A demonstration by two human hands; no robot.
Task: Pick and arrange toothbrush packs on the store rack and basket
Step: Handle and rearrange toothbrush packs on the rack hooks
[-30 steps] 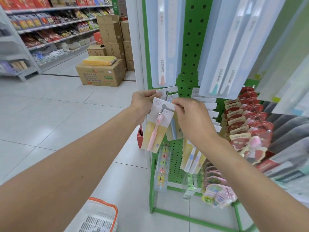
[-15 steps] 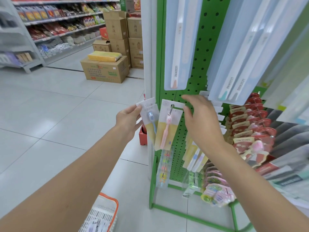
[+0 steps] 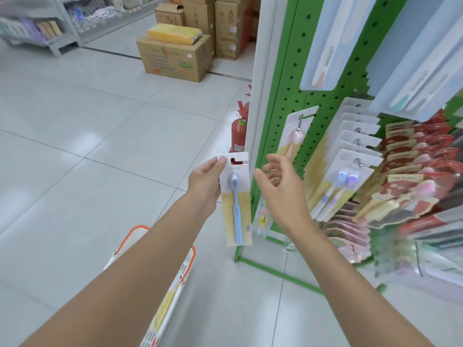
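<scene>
Left hand [image 3: 204, 186] is gripping a blue toothbrush pack [image 3: 235, 204] (white-and-yellow card, clear blister) at its top left corner, thumb pressing on the card front, other fingers behind it. The pack is hanging upright in the air, just left of the green perforated metal rack [image 3: 280, 71], and is not sitting on any peg.

Right hand [image 3: 280, 189] is hovering just right of that pack, between it and the rack. Its fingers are loosely spread and part curled, holding nothing. Cannot tell whether it is touching the card edge.

A pink toothbrush pack [image 3: 293, 136] (same card type) is hanging on a metal peg at the rack's left side, above the right hand. A row of similar white-card packs with purple brushes [image 3: 345, 176] is hanging to its right, then red-card packs [image 3: 413, 156] further right. Long pale blue packs [image 3: 328, 41] are hanging higher up.

A white plastic basket with orange rim [image 3: 175, 291] is sitting near, low, partly under the left forearm. Contents are blurring out, something yellow.

A red fire extinguisher [image 3: 238, 136] is standing just left of the rack. A brown cardboard box [image 3: 175, 58] is sitting far on the floor.
</scene>
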